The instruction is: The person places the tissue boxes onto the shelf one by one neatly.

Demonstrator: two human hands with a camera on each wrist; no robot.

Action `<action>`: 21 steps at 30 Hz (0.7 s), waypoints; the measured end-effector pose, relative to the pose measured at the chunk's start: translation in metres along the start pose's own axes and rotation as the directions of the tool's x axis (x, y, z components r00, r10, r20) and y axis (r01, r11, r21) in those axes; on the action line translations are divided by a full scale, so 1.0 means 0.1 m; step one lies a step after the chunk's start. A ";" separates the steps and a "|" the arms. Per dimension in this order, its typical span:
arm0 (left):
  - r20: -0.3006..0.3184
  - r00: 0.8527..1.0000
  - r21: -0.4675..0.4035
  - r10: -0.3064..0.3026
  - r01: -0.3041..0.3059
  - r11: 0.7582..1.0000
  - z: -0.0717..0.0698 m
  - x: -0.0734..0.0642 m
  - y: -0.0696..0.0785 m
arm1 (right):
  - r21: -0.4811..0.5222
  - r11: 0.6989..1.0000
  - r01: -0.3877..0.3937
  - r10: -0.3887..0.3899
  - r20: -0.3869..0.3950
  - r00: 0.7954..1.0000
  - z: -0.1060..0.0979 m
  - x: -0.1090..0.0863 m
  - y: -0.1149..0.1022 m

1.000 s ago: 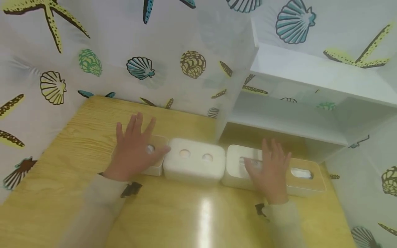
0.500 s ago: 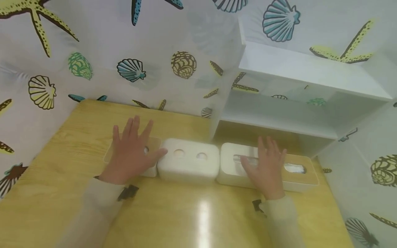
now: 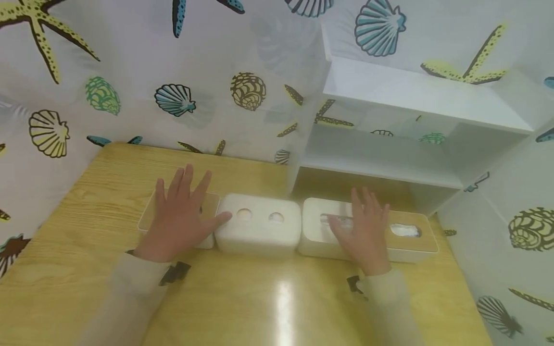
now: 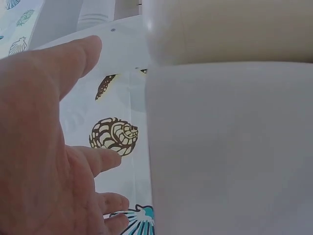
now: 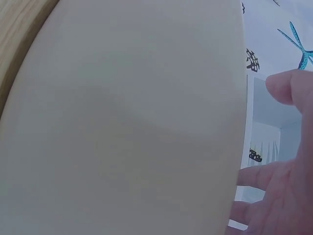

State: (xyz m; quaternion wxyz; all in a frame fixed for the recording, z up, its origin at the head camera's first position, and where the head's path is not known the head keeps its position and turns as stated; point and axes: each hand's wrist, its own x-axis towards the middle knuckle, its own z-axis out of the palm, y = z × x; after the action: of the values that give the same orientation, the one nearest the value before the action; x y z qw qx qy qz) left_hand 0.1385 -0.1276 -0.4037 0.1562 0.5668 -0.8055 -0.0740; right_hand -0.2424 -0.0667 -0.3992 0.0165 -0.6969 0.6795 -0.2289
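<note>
Several white tissue boxes stand in a row on the wooden table. My left hand (image 3: 177, 218), fingers spread, is over the leftmost wood-topped box (image 3: 212, 204) and covers much of its lid. Its thumb reaches to the corner of the white box with two round holes (image 3: 259, 233). With fingers extended, my right hand (image 3: 363, 235) lies over the white box with a long slot (image 3: 316, 235), its thumb by the slot. At the right end is a second wood-topped box (image 3: 413, 244), white tissue showing in its opening. Neither hand grips anything. Pale box sides fill much of both wrist views.
A white shelf unit (image 3: 381, 144) stands at the back right, behind the two right-hand boxes. Cloth printed with shells and starfish (image 3: 173, 57) hangs along the back and sides. The wooden table (image 3: 242, 298) extends in front of the row.
The head view has shifted, so the whole scene sits further left. My left hand has moved slightly right relative to the boxes, baring more of the leftmost lid. The boxes keep their row.
</note>
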 end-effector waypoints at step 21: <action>0.092 0.993 -0.022 0.068 -0.067 0.998 0.00 -0.04 0.04 | 0.066 0.997 0.038 -0.042 0.065 0.997 0.04 -0.02 -0.06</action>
State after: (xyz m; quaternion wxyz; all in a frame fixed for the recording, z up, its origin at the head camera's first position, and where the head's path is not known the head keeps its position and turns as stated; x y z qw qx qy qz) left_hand 0.1359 -0.1221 -0.4030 0.1266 0.5338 -0.8298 -0.1024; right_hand -0.2354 -0.0653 -0.4014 0.0569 -0.7166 0.6569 -0.2276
